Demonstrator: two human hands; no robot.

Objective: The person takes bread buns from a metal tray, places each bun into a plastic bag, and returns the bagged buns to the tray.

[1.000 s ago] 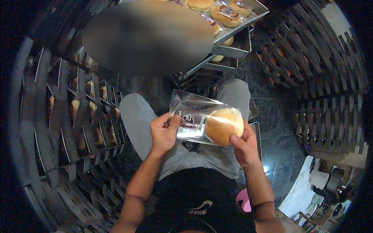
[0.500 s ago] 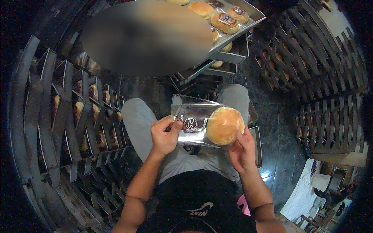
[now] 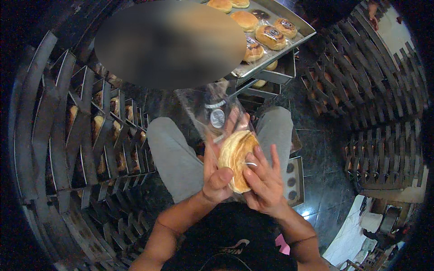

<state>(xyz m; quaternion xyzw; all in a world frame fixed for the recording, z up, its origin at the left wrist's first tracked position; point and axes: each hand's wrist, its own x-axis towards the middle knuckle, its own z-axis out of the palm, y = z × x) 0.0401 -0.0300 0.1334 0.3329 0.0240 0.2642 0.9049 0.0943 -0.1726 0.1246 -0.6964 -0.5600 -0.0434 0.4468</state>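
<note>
Bun [image 3: 239,162], mid-frame: tipped on edge versus half a second ago, clear bag [image 3: 217,118] swung up-left. Left hand [image 3: 214,178] moved off bag end; right hand [image 3: 266,185] opposite, both gripping bun, so likely steadier.

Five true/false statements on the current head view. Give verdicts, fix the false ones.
1. The left hand holds a round golden-brown bun. True.
2. The right hand is well clear of that bun. False: its fingers touch the bun.
3. A clear plastic bag extends beyond the bun, away from the person. True.
4. The shallow grey metal tray holds only unwrapped buns. False: some buns there are in clear plastic.
5. Bread shows in the tall dark rack on the left. True.
</note>
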